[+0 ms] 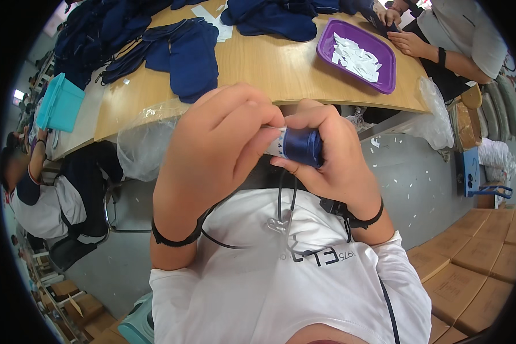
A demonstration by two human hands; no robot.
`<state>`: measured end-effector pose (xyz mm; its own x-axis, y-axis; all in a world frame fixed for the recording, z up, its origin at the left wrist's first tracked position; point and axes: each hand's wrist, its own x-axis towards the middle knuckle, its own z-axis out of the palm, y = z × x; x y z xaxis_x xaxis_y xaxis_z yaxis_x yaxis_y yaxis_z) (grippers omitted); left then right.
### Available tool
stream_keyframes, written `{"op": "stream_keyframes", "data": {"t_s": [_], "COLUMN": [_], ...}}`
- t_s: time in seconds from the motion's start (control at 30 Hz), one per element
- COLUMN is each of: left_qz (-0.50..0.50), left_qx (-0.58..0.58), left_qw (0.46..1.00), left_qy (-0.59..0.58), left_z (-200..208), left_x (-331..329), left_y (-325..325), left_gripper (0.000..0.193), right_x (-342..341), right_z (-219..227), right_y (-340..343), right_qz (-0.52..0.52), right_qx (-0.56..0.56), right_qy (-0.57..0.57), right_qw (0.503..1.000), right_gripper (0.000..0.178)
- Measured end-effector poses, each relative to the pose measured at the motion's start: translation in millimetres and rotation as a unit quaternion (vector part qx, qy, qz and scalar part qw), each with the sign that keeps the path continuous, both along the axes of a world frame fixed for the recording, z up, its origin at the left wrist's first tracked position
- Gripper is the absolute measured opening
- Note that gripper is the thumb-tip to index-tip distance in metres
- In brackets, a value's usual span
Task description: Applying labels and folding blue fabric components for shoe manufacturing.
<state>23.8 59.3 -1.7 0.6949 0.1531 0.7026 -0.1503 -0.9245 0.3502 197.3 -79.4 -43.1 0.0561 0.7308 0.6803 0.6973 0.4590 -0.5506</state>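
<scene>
- Item: navy-blue ribbon roll (304,147), glossy, with a white, dark-marked band (278,144) at its 9 o'clock end; cannot tell whether that band is core or wrapping.
- Position: just off the centre of view towards 2 o'clock, between the hands and in front of the wearer's chest, clear of the table (258,69).
- Axis: long axis runs roughly 9 to 3 o'clock, the blue end dipping slightly towards 4.
- Proximity: both hands in contact; the right covers more of the roll.
- Right hand (345,157): half-curled around the blue end, digits along its 12 and 6 o'clock sides.
- Left hand (221,135): fingers bent, tips pinched together at the white end; exact hold partly hidden.
- Surroundings: purple tray (391,66) of white slips at 1 o'clock; navy fabric pieces (194,62) at 11.
</scene>
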Motion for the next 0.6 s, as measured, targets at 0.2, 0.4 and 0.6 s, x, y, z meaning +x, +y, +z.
{"op": "stream_keyframes", "data": {"t_s": [0.2,0.4,0.6], "left_qz": [0.021,0.063,0.039], "left_qx": [0.066,0.115,0.072], "left_qw": [0.998,0.989,0.996], "left_qy": [-0.011,-0.071,-0.028], "left_z": [-3,-13,-3], "left_x": [-8,1,3], "left_y": [-4,-9,-6], "left_gripper": [0.021,0.019,0.014], "right_x": [0,1,-1], "right_z": [-2,-2,-4], "right_y": [1,1,5], "right_qz": [0.024,0.013,-0.018], "right_qx": [-0.04,-0.036,-0.002], "right_qy": [0.062,0.065,-0.009], "right_qw": [0.997,0.997,1.0], "right_gripper": [0.056,0.056,0.054]}}
